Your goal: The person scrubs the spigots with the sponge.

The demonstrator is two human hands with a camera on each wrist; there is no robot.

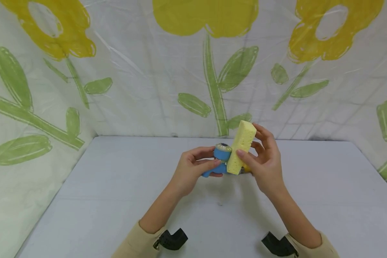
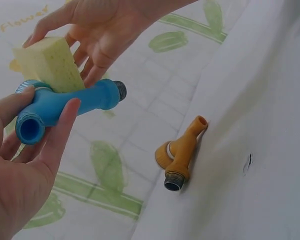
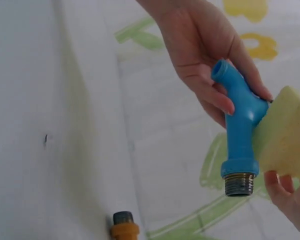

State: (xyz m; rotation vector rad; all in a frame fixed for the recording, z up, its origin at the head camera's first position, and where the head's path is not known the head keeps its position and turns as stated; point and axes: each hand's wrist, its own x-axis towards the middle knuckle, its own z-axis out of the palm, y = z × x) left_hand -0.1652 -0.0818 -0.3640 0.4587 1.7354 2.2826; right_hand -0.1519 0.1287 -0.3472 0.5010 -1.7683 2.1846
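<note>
The left hand (image 1: pixel 193 168) is gripping a blue tap (image 1: pixel 220 159), thumb and fingers curling around its body, and is holding it in the air above the table (image 1: pixel 116 186), near the middle of the surface. In the left wrist view the tap's open blue spout end is facing the camera, while its threaded metal end is pointing away, toward the right hand. The right hand (image 1: pixel 266 161) is pinching a yellow sponge (image 1: pixel 242 147) — thumb on the near face, fingers behind — and is pressing one face of the sponge against the side of the blue tap. The sponge is standing nearly upright, leaning slightly to the right at its top.

A second, orange tap (image 2: pixel 180 155) is lying on the table just below the two hands, untouched, with its threaded end (image 3: pixel 123 218) showing at the bottom of the right wrist view. In the head view it is almost wholly hidden behind the sponge and the right hand.

A plastic sheet printed with yellow flowers and green leaves (image 1: pixel 213 71) is hanging behind and beside the table — forming the backdrop on three sides.
</note>
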